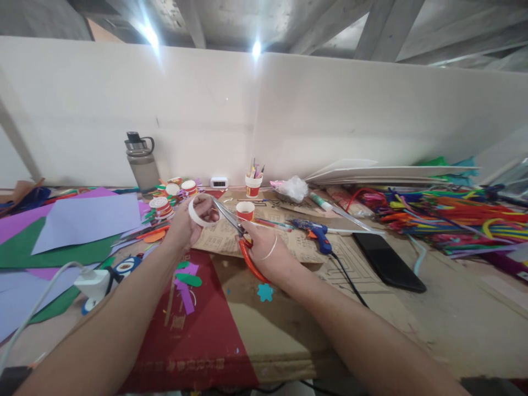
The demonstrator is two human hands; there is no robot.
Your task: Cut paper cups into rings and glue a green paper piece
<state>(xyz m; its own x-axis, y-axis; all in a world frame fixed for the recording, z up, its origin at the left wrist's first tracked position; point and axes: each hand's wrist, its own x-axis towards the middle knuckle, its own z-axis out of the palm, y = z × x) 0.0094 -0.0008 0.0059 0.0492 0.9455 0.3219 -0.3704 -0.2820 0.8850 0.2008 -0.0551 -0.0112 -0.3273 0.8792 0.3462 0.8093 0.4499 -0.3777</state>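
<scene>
My left hand (pixel 185 223) pinches a white paper ring (pixel 198 220) above the cardboard. In my right hand (pixel 268 250) are scissors (pixel 252 265) with orange-red handles, my fingers around the grips. Their silver blades point up and left, tips close to my left fingers; whether they touch the ring I cannot tell. Just behind the blades stands a red and white paper cup (pixel 245 211). Below my hands lie a teal flower-shaped cutout (pixel 265 292) and purple paper scraps (pixel 186 297) with a green oval piece (pixel 189 280).
Right of my hands lies a blue glue gun (pixel 319 237) with a black cord, then a black phone (pixel 388 261). Pipe cleaners (pixel 462 214) heap at the far right. Coloured paper sheets (pixel 91 214), a white plug (pixel 93 286) and a water bottle (pixel 142 165) occupy the left.
</scene>
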